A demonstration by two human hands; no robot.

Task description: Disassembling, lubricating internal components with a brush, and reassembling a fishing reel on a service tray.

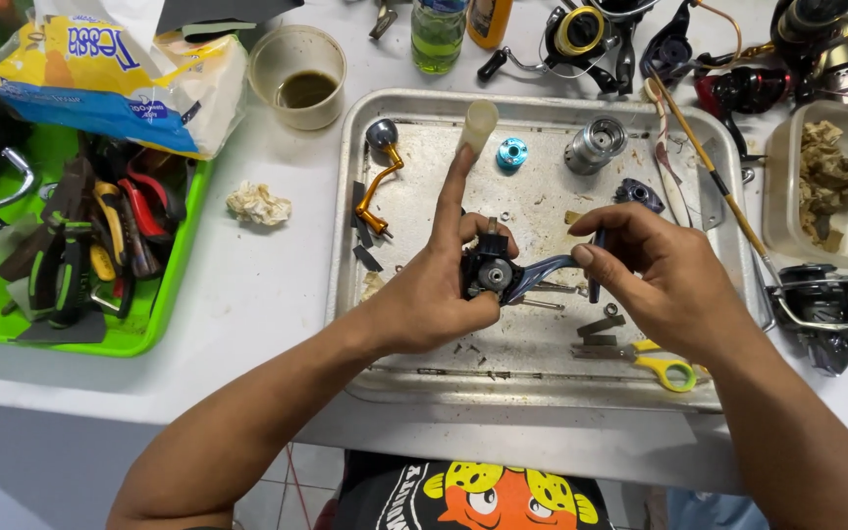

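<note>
Over a metal tray (542, 373), my left hand (434, 294) grips a dark fishing reel body (491, 272), index finger stretched straight up. My right hand (655, 270) pinches a thin dark tool (597, 265) held upright, close to the reel's bluish arm (542, 270). Loose on the tray lie an orange reel handle with a grey knob (377, 182), a blue round part (511, 152), a silver spool (596, 145), a cream tube (478, 123), small screws and dark strips.
A green tray of pliers and tools (90, 245) sits at left under a tissue pack (110, 79). Cup (298, 77), bottles (439, 34) and several reels (640, 39) line the back. Yellow-handled scissors (655, 363), a black reel (821, 309) and a container of rags (831, 182) are right.
</note>
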